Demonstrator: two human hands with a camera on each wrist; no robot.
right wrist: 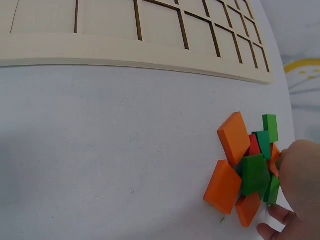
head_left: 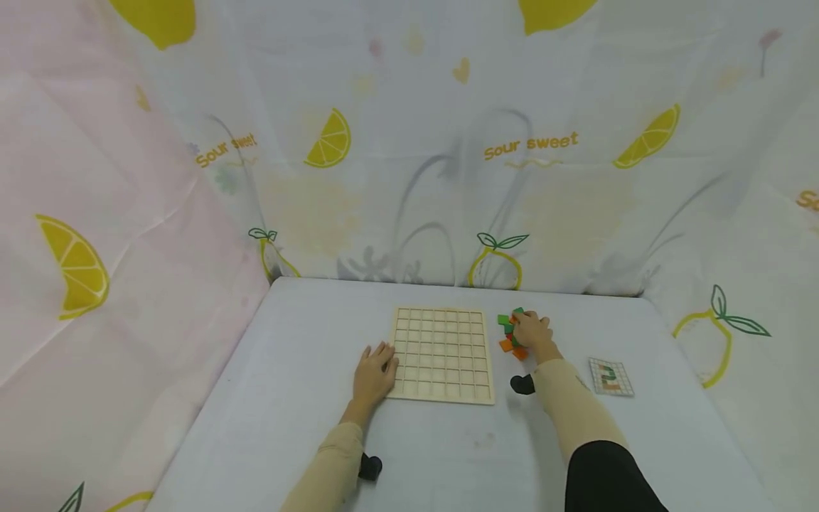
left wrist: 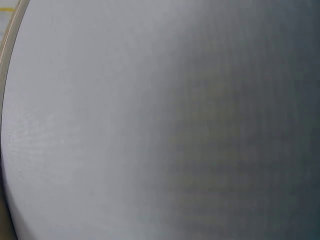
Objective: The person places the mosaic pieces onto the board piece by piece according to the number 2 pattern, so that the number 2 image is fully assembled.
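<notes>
A pale wooden grid board (head_left: 441,354) lies flat on the white table, its square cells bare. My left hand (head_left: 373,375) rests along the board's left edge with relaxed fingers. Right of the board is a small heap of square tiles, among them a green tile (right wrist: 255,174), an orange tile (right wrist: 223,186) and a partly covered red tile (right wrist: 253,145). Over the heap's far side, my right hand (head_left: 533,331) pinches another orange tile (right wrist: 274,159) at its fingertips. Part of the heap is hidden behind that hand. The left wrist view shows mostly blurred white surface.
A small card (head_left: 611,377) with a coloured grid pattern lies on the white table (head_left: 288,355), right of my right forearm. Lemon-printed cloth (head_left: 409,199) hangs at the back and both sides. A black wrist mount shows by each forearm.
</notes>
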